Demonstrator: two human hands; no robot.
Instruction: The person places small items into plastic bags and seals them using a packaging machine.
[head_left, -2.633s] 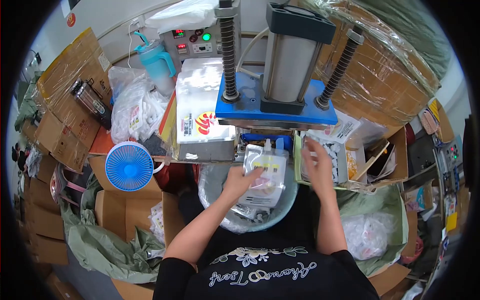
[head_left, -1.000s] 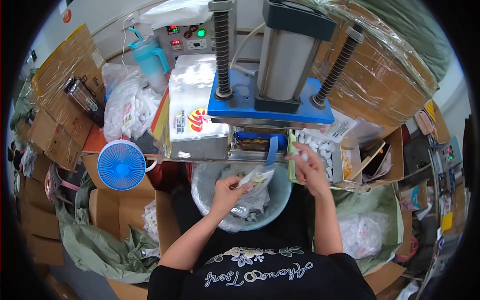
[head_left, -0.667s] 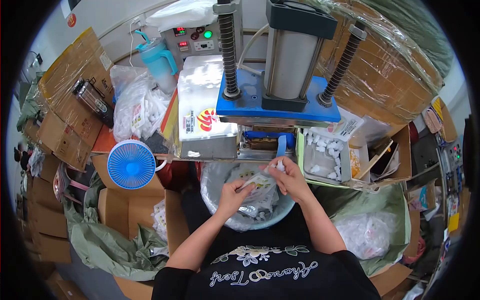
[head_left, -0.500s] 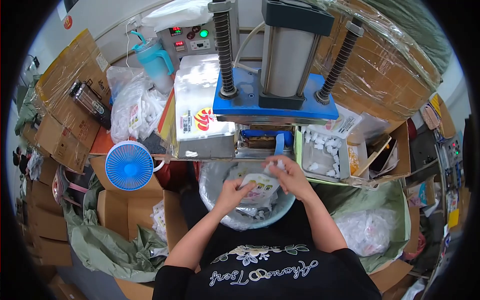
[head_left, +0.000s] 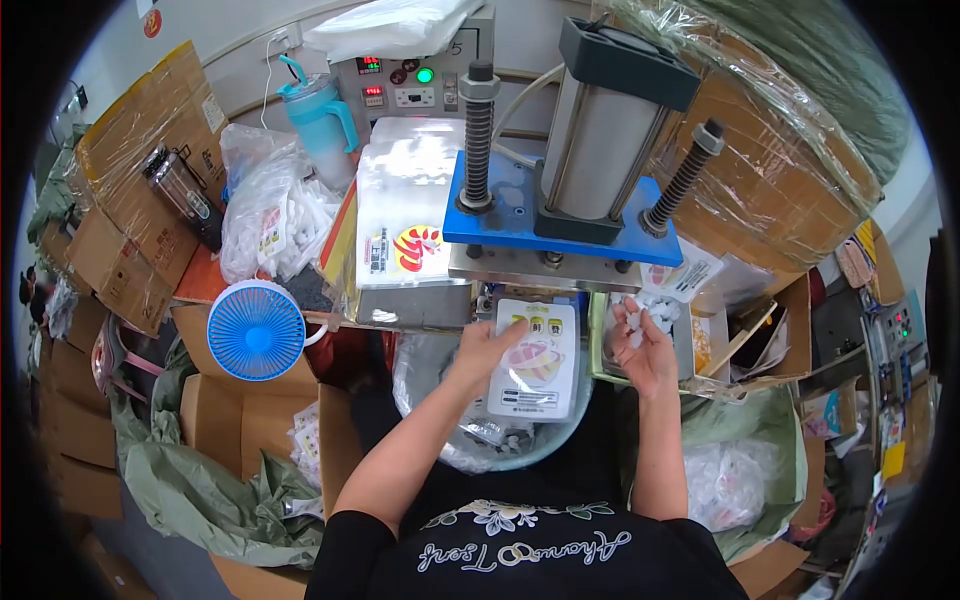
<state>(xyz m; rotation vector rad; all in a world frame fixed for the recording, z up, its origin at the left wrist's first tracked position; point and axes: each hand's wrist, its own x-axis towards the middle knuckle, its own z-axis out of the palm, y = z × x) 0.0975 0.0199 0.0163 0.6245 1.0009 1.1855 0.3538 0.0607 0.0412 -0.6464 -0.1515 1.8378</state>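
the left hand [head_left: 490, 355] grips a flat printed pouch [head_left: 535, 370] by its left edge, thumb on the front face and fingers behind. the pouch is held with its printed face toward the camera, above the basin [head_left: 568, 432] and in front of the pneumatic press [head_left: 565, 228]. the basin has a clear plastic liner and contains further pouches and small pieces.

the right hand [head_left: 645, 355] is partly open, palm up, with fingers curled and parted at the green-edged tray [head_left: 597, 345]. white plastic pieces [head_left: 663, 308] lie in this tray; whether the fingertips touch them cannot be determined.

the press comprises a blue plate, an upright cylinder and two spring-fitted posts. to the left of the press, a stack of printed pouches [head_left: 410, 185] rests on the surface [head_left: 415, 308]. behind the stack, the control box [head_left: 440, 75] shows a lit green indicator and red displays. a turquoise tumbler [head_left: 322, 125] stands beside the stack. a blue fan [head_left: 256, 332] is positioned at the front left, above an open carton [head_left: 235, 415].
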